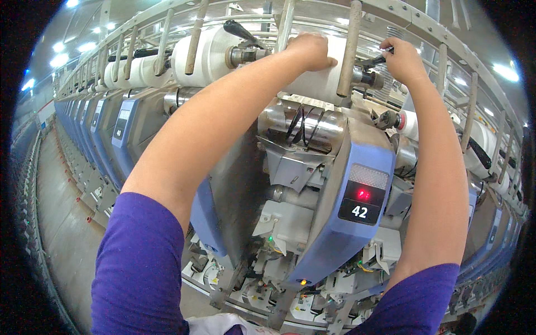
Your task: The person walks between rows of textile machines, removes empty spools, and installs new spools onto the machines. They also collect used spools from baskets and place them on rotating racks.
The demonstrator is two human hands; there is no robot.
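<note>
Both my arms reach up to a winding head at the top of the machine. My left hand (310,51) is closed at the upper part of a white yarn cone (321,84), its thumb against the white face and its other fingers partly hidden. To the right of that cone, my right hand (403,60) grips a black lever handle (381,59) on the cone holder (367,78). Below the cone sits a shiny metal drum (324,124) with dark spiral grooves. A blue housing (349,223) with a lit red display (363,194) stands under my hands.
Another large white yarn cone (201,56) hangs to the left, its black-handled lever (240,30) raised. Upright rods (350,47) stand in front of the cones. More blue units (124,128) run down the left row beside a floor aisle (70,218). A smaller cone (409,124) is at right.
</note>
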